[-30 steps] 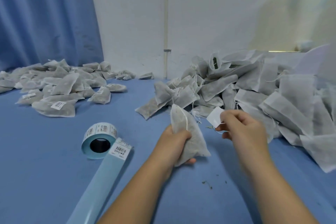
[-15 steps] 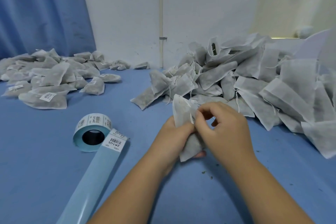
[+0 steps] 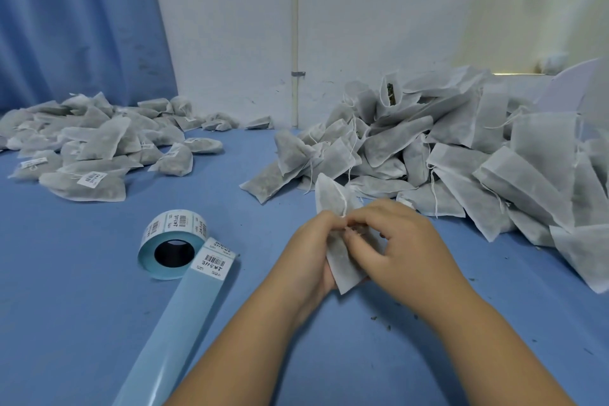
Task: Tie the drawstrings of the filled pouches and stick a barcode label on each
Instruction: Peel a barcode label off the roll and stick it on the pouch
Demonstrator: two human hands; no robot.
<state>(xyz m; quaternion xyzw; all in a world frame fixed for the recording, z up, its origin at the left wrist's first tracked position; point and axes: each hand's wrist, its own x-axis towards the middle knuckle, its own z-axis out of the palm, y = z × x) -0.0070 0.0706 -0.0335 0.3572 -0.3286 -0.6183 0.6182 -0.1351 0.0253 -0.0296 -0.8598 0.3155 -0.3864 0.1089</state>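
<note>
My left hand (image 3: 309, 250) grips a grey pouch (image 3: 331, 194), long axis upright, mouth pointing far. My right hand (image 3: 402, 241) pinches its neck.

2 bare forearms reaching in from bottom edge, converging toward centre. Left hand (image 3: 311, 250) gripping small white mesh pouch (image 3: 342, 269) from left side, fingers curling round it. Right hand (image 3: 407, 245) covering pouch from right, back of hand facing up, fingers (image 3: 365, 219) bending inward, tips meeting left hand's fingertips at pouch neck and pinching there. Both wrists angling slightly inward.
</note>
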